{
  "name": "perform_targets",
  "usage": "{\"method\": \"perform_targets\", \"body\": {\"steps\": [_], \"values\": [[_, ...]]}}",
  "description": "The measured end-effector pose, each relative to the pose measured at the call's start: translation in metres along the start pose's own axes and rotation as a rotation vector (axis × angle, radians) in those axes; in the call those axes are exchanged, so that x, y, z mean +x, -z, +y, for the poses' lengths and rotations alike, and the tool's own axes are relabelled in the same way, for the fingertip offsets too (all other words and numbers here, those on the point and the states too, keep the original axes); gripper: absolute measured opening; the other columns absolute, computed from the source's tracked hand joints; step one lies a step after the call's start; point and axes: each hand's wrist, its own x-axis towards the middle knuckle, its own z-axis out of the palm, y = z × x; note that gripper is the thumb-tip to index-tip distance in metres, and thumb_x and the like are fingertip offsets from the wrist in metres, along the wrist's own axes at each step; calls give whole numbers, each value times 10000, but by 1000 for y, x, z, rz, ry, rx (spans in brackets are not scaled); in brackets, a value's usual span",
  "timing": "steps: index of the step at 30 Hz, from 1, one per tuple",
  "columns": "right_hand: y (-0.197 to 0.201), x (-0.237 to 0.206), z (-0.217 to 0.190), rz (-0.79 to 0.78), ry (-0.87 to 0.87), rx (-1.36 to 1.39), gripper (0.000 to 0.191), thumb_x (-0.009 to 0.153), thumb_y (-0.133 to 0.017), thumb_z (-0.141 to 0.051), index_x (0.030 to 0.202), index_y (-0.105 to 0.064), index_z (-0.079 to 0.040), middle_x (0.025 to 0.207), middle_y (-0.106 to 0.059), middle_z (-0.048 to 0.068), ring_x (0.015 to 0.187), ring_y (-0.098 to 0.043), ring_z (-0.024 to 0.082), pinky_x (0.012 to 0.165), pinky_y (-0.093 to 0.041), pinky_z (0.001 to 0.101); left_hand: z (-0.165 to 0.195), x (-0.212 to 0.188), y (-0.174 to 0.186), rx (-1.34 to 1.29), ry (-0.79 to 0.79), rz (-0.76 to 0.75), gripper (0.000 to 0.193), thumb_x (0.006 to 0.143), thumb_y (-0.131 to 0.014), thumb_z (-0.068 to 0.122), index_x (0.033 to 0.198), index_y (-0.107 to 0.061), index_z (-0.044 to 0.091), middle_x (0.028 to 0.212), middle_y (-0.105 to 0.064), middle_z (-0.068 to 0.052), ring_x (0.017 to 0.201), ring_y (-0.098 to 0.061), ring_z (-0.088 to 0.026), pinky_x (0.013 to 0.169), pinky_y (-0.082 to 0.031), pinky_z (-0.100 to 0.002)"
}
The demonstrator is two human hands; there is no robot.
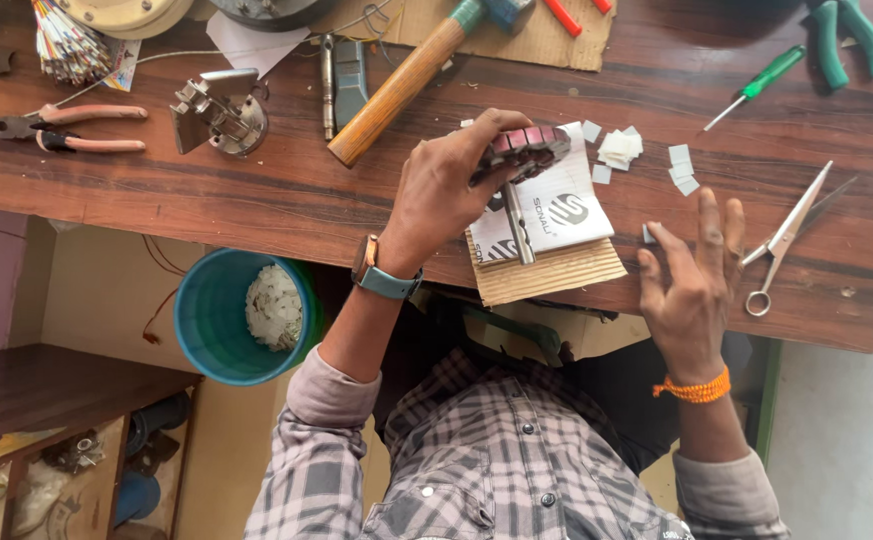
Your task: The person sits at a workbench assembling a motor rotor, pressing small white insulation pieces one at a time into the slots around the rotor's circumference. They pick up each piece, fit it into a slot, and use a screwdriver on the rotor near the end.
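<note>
Left hand (444, 190) pinching a round motor part (527, 150) above a white printed card (557, 215) on brown cardboard (547, 272) at the desk (257, 200) front edge, right hand (694, 272) spread flat pressing a small paper bit (649, 235), blue bucket (225, 318) below holding white scraps (274, 307).

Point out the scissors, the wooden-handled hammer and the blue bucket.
scissors (785, 238): head view, at the pivot of the blades.
wooden-handled hammer (397, 92): head view, middle of the handle.
blue bucket (202, 325): head view, left rim.
</note>
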Motion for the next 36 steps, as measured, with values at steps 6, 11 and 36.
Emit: {"method": "perform_targets", "body": {"steps": [6, 11, 36], "values": [[-1, -10, 0, -1, -22, 9, 246, 1065, -709, -225, 1275, -773, -112, 1772, -337, 95, 1678, -165, 355, 1397, -186, 493, -14, -7, -8, 1, -81, -8, 459, 921, -782, 147, 1332, -583, 195, 956, -776, -6, 760, -749, -137, 634, -564, -283], [4, 3, -14, -120, -42, -58, 474, 1035, -693, -310, 1458, -649, -100, 1776, -215, 201, 1647, -117, 435, 1330, -162, 574, -14, -17, -9, 71, -89, 15, 511, 887, -788, 140, 1349, -590, 232, 946, -775, 15, 722, -719, -139, 670, -553, -295], [5, 212, -41, 116, 375, 150, 207, 985, -679, -160, 1165, -753, -91, 1192, -686, 121, 1180, -609, 342, 964, -486, 476, 5, -76, 6, -157, -260, 212, 775, 880, -794, 396, 1506, -414, 143, 1375, -635, -127, 1308, -563, -306, 1112, -487, -474]]}}
